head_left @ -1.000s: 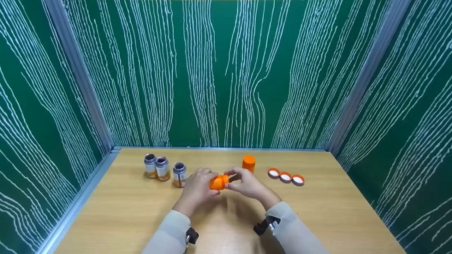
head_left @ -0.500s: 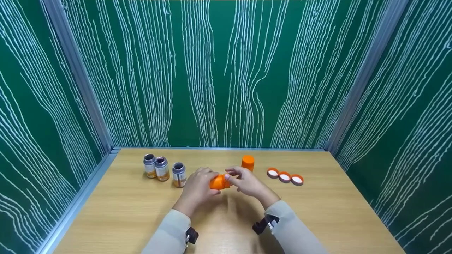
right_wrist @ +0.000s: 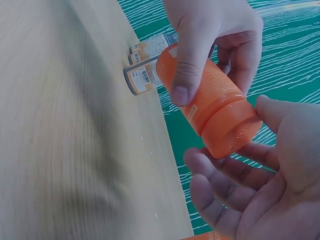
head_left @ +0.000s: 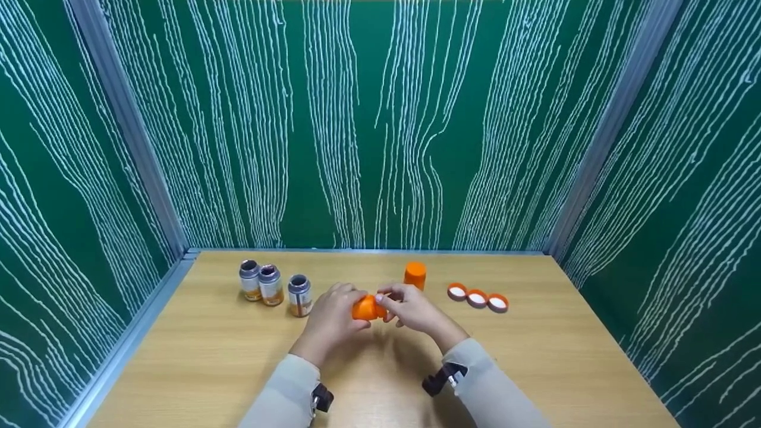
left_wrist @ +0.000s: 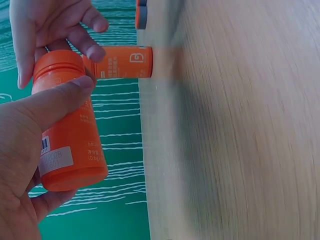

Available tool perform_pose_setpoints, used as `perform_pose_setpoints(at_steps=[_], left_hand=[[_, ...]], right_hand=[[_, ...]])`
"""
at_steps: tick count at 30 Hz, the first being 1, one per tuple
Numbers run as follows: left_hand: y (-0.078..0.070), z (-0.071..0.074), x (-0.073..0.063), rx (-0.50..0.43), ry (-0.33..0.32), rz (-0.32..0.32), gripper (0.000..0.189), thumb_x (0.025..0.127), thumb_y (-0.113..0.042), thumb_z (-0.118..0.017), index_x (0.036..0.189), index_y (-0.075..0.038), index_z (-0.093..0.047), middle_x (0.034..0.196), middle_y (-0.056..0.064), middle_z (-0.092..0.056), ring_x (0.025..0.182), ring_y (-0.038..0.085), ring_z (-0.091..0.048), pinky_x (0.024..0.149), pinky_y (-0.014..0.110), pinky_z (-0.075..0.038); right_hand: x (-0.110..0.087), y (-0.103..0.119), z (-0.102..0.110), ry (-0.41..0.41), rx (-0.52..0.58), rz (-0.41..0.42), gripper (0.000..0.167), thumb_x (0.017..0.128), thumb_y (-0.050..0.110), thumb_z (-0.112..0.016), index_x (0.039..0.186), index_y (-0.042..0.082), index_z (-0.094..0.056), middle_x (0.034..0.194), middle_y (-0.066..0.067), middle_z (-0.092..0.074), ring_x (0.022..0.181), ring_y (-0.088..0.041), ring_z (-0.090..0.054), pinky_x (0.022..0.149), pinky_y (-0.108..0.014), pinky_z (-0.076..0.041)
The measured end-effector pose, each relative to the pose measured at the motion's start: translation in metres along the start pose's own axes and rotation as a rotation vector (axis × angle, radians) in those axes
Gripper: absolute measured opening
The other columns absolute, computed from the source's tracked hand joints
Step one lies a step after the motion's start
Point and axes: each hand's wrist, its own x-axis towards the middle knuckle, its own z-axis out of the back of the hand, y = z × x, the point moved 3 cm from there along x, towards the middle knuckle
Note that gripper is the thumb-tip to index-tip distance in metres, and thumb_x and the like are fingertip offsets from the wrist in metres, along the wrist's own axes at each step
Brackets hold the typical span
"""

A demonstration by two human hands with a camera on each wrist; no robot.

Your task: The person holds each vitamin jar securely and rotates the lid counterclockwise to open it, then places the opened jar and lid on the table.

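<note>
My left hand (head_left: 334, 316) grips an orange bottle (left_wrist: 75, 135) around its body, thumb across the near side. The bottle is held above the table, tilted, its cap (right_wrist: 231, 129) pointing toward my right hand (head_left: 414, 308). With the thumb on one side and the fingers on the other, the right hand pinches this orange cap; its other fingers curl loosely beneath. A white label shows near the bottle's base in the left wrist view. Behind the right hand stands a second orange bottle (head_left: 415, 274), upright and capped, its lower part hidden in the head view.
Three uncapped bottles with grey necks, including the nearest bottle (head_left: 299, 295), stand at the left on the wooden table (head_left: 196, 356). Three orange-rimmed caps (head_left: 477, 298) lie in a row at the right, white insides up. Green walls (head_left: 392, 119) enclose the back and sides.
The right hand's fingers shift and turn around the cap, loosening and closing on it again. The left hand keeps its grip on the bottle, almost still.
</note>
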Motion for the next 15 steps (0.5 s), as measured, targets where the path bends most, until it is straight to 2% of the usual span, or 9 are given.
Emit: perform_pose_setpoints(at_steps=[7,15], left_hand=[[0.0023,-0.0015,-0.0021,0.015,0.005,0.009,0.055,0.090,-0.031,-0.099,0.139,-0.016,-0.080,0.138,0.006,-0.075,0.125,0.026,-0.067,0.117,0.049,-0.062],[0.0044,-0.0001,-0.0013,0.011,0.001,0.005,0.055,0.090,-0.031,-0.100,0.139,-0.015,-0.080,0.139,0.007,-0.075,0.124,0.027,-0.067,0.116,0.050,-0.062]], right_hand=[[-0.0012,0.0023,0.0005,-0.002,-0.045,0.050,0.043,0.108,0.030,-0.081,0.146,0.010,-0.072,0.138,-0.016,-0.075,0.105,-0.027,-0.075,0.085,-0.038,-0.070],[-0.0004,0.0046,0.0009,-0.005,-0.098,0.136,0.040,0.103,0.019,-0.086,0.141,0.012,-0.073,0.141,-0.012,-0.076,0.122,-0.033,-0.076,0.103,-0.045,-0.069]])
